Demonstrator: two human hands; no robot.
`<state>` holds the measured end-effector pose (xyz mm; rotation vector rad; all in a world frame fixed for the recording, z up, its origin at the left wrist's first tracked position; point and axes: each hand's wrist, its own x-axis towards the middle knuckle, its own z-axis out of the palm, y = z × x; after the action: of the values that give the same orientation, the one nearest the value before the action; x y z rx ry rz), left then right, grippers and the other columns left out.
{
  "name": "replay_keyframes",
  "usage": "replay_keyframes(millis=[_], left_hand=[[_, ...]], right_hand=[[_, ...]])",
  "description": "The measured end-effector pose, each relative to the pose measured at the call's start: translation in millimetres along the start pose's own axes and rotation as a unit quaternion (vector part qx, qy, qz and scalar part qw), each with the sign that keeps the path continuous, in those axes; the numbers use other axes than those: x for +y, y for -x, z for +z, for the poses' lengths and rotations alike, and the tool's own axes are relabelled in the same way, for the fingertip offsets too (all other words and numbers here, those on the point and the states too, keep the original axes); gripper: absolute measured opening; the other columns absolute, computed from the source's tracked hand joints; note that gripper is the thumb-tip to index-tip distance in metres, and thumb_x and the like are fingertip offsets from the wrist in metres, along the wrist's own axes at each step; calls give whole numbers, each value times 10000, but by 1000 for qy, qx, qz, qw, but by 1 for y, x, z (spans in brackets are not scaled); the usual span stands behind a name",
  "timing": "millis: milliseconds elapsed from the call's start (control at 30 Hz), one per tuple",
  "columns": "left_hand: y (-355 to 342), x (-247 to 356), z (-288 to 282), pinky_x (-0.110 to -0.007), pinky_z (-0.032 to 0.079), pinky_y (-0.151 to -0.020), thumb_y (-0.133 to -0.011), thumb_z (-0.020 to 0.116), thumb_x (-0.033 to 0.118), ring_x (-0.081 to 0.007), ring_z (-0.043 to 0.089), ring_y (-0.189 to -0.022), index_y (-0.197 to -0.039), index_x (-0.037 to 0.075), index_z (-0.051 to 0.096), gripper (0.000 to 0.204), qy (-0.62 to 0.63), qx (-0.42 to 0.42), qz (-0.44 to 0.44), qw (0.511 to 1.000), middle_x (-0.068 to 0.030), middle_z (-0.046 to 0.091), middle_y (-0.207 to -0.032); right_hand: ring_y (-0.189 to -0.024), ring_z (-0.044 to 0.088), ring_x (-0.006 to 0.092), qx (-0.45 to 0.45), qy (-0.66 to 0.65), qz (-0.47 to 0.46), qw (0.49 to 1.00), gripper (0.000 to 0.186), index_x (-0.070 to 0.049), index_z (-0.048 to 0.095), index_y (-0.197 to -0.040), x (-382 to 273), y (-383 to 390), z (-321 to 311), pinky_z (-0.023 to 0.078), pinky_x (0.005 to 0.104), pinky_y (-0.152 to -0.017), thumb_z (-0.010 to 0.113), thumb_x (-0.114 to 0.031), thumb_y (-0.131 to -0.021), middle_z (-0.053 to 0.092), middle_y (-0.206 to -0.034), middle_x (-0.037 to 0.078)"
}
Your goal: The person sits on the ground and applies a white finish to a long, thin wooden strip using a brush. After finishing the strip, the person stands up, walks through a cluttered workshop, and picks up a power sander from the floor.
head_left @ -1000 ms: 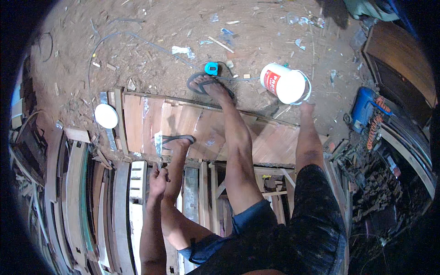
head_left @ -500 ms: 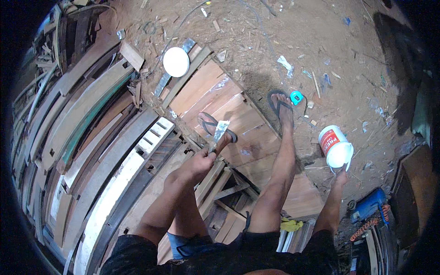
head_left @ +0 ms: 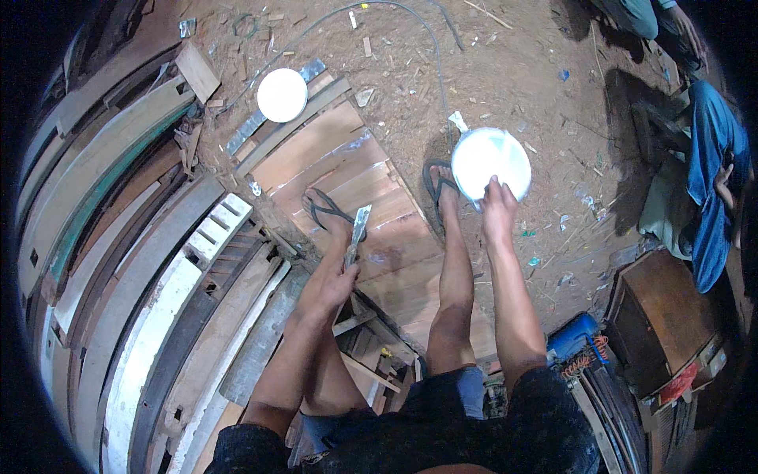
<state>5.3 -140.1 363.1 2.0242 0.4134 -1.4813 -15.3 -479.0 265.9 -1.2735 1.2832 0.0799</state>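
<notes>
Our left hand [head_left: 332, 280] is closed around the handle of a putty knife [head_left: 357, 233], whose flat pale blade points away from us over the wooden panel [head_left: 339, 170], while our right hand [head_left: 499, 209] pinches the near rim of a white bucket [head_left: 491, 163] with the fingers curled over its edge (we cannot tell how much of the weight the fingers carry, nor whether the bucket's base touches the ground). The bucket hangs just beyond our right foot in its sandal [head_left: 439, 186], at the panel's right edge, over dirt strewn with wood chips; our left foot sits in a second sandal [head_left: 325, 209] on the boards, close under the blade. From here we judge the rim pinch to be the weak point: a one-sided hold on an open bucket lets it tilt, and whatever is inside could slop onto the boards or our foot. The blade tip is near our left foot, so a slip of the wrist could nick the toes. We stand on smooth planks in loose sandals, with stacked curved timbers [head_left: 118, 237] to our left and a gap of frame pieces below us, so a shifted step could turn an ankle. A round white lid [head_left: 282, 95] lies at the panel's far corner, well apart from the bucket, and a cable [head_left: 379, 9] crosses the dirt beyond it, a possible snag.
</notes>
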Motion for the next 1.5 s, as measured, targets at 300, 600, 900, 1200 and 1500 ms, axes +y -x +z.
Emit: replay_keyframes(millis=[300,600,900,1200,1500], left_hand=[[-48,6,-23,-234,446,-683,-1002,472,251,-120,555,-707,-1275,38,482,347,240,43,30,969,-59,583,-845],[-135,126,-26,-269,465,-703,-1032,450,362,-132,576,-786,-1151,53,554,346,358,-52,120,925,-16,573,-913],[-227,124,8,-357,490,-745,-1001,466,446,-216,635,-836,-1018,32,619,442,79,-71,192,976,-116,657,-909],[-340,142,-71,-375,517,-786,-927,613,271,-251,678,-856,-1081,6,623,306,160,305,246,906,-174,699,-951],[-356,144,-61,-344,529,-739,-902,646,215,-204,692,-796,-1050,47,631,224,207,306,243,897,-101,720,-860]], right_hand=[[-613,516,89,-180,-52,-21,982,250,-19,628,-908,-62,-127,163,465,272,-576,603,-258,-975,535,-717,-7],[-843,646,159,-121,106,-114,980,374,16,681,-1107,-31,-89,142,509,328,-780,622,-320,-955,690,-919,83],[-720,629,147,-221,19,-28,975,210,-27,672,-1007,-32,-66,140,484,304,-638,583,-213,-972,635,-753,46],[-1042,535,395,-88,516,-471,710,651,-241,389,-1479,-13,-152,137,479,460,-862,572,-44,-886,536,-1181,228],[-961,572,378,-137,579,-392,702,575,-225,474,-1427,-14,-140,81,489,468,-799,575,-43,-892,540,-1059,199]])
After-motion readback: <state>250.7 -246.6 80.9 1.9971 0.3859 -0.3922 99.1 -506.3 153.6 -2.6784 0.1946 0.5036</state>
